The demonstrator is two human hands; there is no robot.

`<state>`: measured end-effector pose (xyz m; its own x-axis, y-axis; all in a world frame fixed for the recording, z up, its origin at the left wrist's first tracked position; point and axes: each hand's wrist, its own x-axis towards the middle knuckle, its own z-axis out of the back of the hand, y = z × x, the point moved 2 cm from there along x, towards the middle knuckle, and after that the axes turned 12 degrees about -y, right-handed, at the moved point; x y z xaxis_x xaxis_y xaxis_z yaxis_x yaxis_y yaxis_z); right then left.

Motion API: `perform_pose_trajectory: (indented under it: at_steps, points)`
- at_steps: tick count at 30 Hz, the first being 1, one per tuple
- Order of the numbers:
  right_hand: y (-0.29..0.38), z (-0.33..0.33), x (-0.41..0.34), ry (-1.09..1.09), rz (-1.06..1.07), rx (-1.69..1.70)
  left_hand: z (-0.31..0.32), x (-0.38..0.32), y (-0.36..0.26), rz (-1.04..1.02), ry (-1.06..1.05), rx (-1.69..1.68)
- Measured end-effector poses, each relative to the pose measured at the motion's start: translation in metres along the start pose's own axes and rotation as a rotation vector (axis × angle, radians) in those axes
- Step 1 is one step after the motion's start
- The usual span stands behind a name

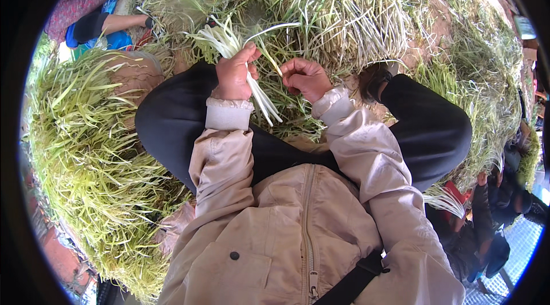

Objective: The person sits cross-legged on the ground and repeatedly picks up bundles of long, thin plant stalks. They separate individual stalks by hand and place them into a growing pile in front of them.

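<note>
My left hand (235, 72) grips a small bundle of pale, leek-like stalks (222, 40), thumb across the top. The white ends fan out above the fist, and the thin lower lengths (261, 97) hang below it. To its right, my right hand (306, 79) has thumb and forefinger pinched on a thin yellowish leaf or stalk (270, 59), whose upper part runs toward the bundle. Whether that strand is still joined to a stalk in the bundle, I cannot tell. Both hands are above loose leaves between my bent knees.
A heap of similar stalks (356, 25) lies just beyond my hands. Leafy yellow-green plants (103, 163) are piled by my left knee, and more loose greens (477, 73) spread at right. A person's arm (124, 23) is at upper left; people (481, 219) sit at lower right.
</note>
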<state>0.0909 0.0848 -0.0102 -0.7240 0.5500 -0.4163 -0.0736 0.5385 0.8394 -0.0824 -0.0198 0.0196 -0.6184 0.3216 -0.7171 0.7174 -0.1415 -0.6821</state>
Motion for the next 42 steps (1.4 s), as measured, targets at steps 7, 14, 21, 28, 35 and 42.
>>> perform_pose_trajectory:
  at_steps: [7, 14, 21, 28, 35, 42]
  points:
    - [-0.004, -0.001, 0.001, 0.022, 0.110, -0.153, -0.006, -0.003, 0.003, -0.120, -0.064, 0.050]
    - [0.006, -0.009, -0.002, 0.020, -0.198, 0.003, -0.009, 0.001, 0.005, -0.223, -0.065, 0.066]
    - [0.006, -0.020, 0.005, 0.013, -0.174, 0.062, -0.010, 0.006, 0.017, -0.210, -0.099, 0.071]
    - [0.003, -0.017, 0.004, -0.024, -0.039, -0.087, -0.012, 0.007, 0.026, -0.205, -0.075, 0.211]
    - [0.001, -0.009, 0.003, -0.117, 0.196, -0.475, -0.016, -0.002, 0.019, -0.237, -0.029, 0.293]
    - [-0.006, -0.004, 0.004, -0.137, 0.287, -0.630, -0.012, -0.003, 0.011, -0.101, 0.102, 0.244]
